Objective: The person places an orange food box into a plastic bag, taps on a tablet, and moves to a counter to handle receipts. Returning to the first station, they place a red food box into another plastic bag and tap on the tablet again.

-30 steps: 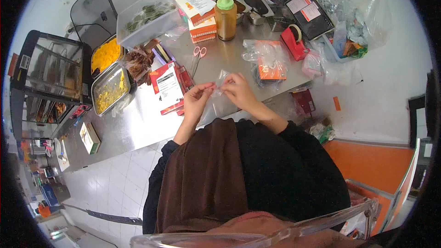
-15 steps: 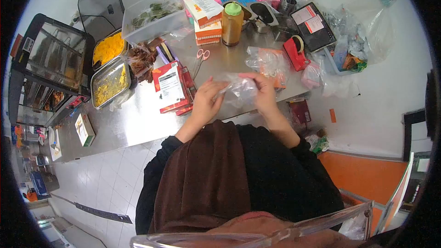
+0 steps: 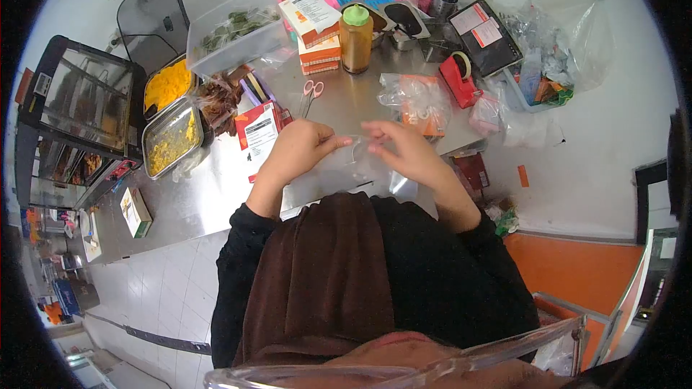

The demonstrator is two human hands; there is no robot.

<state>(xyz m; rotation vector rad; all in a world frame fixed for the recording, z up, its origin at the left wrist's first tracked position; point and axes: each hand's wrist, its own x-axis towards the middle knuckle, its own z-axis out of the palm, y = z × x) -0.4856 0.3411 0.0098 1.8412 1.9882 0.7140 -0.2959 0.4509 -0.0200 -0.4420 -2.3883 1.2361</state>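
Observation:
A clear plastic bag [image 3: 352,166] hangs spread between my hands at the front edge of the steel table. My left hand [image 3: 301,148] pinches its upper left edge between thumb and fingers. On the other side my right hand [image 3: 405,150] is at the bag's upper right, thumb and fingers apart near the opening. Just beyond my left hand lie pink-handled scissors [image 3: 310,95] and a red box with a white label [image 3: 259,137]. An orange packet in clear plastic [image 3: 424,104] lies beyond my right hand.
Across the table stand a sauce bottle with a green cap [image 3: 356,39], stacked orange-and-white boxes [image 3: 317,29], a red tape dispenser [image 3: 461,81] and a black tablet [image 3: 486,37]. At left are metal trays of yellow food [image 3: 171,140] and a glass-fronted cabinet [image 3: 86,97].
The clear bag, crumpled between my fingers before, is now opened out and lower. My left hand has moved left over the red boxes, and my right hand's fingers have spread.

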